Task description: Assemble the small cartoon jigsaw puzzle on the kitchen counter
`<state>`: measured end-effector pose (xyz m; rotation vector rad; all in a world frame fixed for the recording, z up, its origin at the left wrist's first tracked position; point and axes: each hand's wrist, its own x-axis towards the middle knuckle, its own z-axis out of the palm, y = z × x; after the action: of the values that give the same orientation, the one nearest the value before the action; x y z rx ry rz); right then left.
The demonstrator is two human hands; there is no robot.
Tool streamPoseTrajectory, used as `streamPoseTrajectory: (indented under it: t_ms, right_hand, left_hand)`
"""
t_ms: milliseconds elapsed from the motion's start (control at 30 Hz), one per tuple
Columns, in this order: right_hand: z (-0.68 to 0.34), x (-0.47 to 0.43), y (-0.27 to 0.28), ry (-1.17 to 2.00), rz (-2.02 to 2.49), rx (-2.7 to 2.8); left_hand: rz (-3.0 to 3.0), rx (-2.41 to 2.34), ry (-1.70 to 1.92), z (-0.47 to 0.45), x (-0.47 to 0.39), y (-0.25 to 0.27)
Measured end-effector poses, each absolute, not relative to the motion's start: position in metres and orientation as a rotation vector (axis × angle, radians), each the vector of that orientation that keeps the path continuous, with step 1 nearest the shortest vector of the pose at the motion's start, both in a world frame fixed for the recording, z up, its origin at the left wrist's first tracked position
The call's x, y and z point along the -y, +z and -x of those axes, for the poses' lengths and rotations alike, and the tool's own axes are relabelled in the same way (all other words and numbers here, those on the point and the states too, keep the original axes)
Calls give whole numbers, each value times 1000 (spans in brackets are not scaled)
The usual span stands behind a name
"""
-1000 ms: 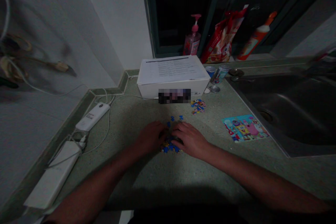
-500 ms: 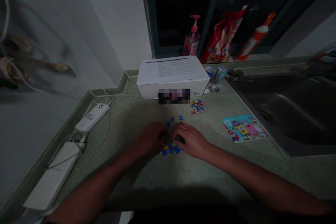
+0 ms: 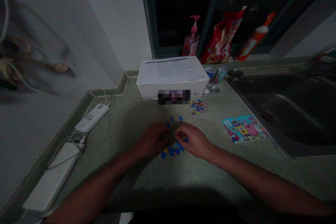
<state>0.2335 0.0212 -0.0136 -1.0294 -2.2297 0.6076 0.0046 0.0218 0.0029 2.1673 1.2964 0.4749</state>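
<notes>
A loose cluster of small blue and yellow jigsaw puzzle pieces (image 3: 172, 150) lies on the counter between and just below my hands. My right hand (image 3: 194, 140) is closed in a pinch over it, with a small bluish puzzle piece (image 3: 173, 135) at the fingertips. On the other side, my left hand (image 3: 153, 138) rests beside the cluster, its fingers curved and the thumb apart; nothing shows in it. Beyond both hands lie a few single blue pieces (image 3: 180, 118). The fingers partly hide the pieces under them, and the light is dim.
A second pile of pieces (image 3: 198, 106) lies near a white box (image 3: 173, 73). The colourful cartoon picture card (image 3: 245, 128) is at the right, by the metal sink (image 3: 309, 112). White power strips (image 3: 55, 175) with cables line the left side. Cans (image 3: 219, 74) stand behind.
My right hand has turned slightly and its fingertips now pinch a small piece above the cluster. Some pieces below have shifted a little. My left hand has barely moved.
</notes>
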Motion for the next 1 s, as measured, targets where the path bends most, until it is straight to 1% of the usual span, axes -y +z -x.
streamPoseTrajectory:
  t_ms: [367,567,1000]
  right_hand:
    - [-234,-19,-13,629,976,2167]
    - [-235,-19,-16,578,932,2222]
    - [-238,-19,-11,501,936,2314]
  left_hand:
    - [-1912,-1254,632,-7,-22,-4]
    - [-1693,-1284,624,-11,-20,-1]
    - [-1522,-1209,678,-12,-21,0]
